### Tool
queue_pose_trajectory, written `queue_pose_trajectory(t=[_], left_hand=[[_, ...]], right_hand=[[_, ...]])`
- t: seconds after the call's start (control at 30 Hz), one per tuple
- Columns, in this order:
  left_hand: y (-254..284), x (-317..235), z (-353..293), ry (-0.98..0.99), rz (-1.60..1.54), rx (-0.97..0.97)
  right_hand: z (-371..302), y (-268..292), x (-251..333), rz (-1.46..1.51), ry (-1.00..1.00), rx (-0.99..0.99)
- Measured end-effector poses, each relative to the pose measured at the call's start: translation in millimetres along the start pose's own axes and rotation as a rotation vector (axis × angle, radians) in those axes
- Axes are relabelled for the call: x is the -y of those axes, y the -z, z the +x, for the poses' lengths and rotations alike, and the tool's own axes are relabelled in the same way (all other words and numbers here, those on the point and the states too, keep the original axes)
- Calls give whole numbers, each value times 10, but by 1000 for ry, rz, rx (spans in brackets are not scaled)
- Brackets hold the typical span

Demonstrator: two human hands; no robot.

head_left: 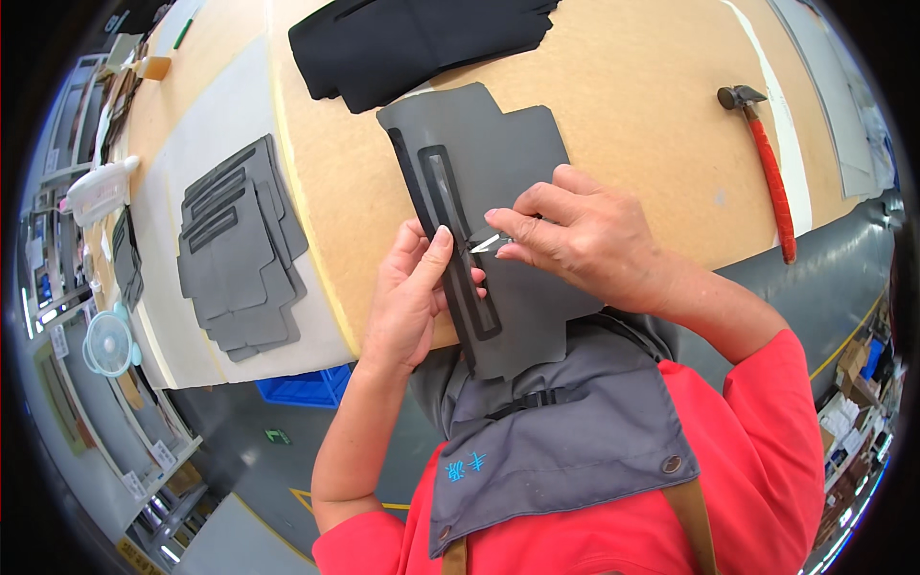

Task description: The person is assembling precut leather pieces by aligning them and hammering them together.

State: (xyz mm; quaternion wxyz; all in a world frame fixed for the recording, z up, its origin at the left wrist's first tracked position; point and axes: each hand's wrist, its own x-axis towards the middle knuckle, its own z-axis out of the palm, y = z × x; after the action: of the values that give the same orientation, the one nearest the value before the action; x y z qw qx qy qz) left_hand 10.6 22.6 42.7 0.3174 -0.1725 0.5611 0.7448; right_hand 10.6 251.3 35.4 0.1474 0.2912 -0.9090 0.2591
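A dark grey flat panel (522, 172) with notched corners hangs tilted over the table's near edge. Along its left side runs a long narrow slot with a black border (443, 182). My left hand (412, 287) grips this side, thumb on top near the slot and fingers passing underneath. Closed in a pinch, my right hand (585, 230) holds a small pointed silver blade (487, 243), its tip at the slot's border beside my left thumb. My fingers cover the rest of that tool, so its exact kind is unclear.
Stacked grey panels (240, 249) with slots lie at the left. A folded black piece (412, 43) lies beyond my hands, and a red-handled hammer (767, 158) at the right. Further left are a small light-blue fan (108, 343) and a white bottle (101, 189). A blue crate (302, 386) sits below.
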Motion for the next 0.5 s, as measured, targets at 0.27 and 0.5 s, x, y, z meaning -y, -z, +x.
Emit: queue_pose_trajectory(t=[0.27,0.5], left_hand=[[-2,14,-18,-13,38,-3],[-11,39,-29,-18,44,5]], right_hand=[[2,40,54,-63,71,23],[-8,2,97,-74,87,11]])
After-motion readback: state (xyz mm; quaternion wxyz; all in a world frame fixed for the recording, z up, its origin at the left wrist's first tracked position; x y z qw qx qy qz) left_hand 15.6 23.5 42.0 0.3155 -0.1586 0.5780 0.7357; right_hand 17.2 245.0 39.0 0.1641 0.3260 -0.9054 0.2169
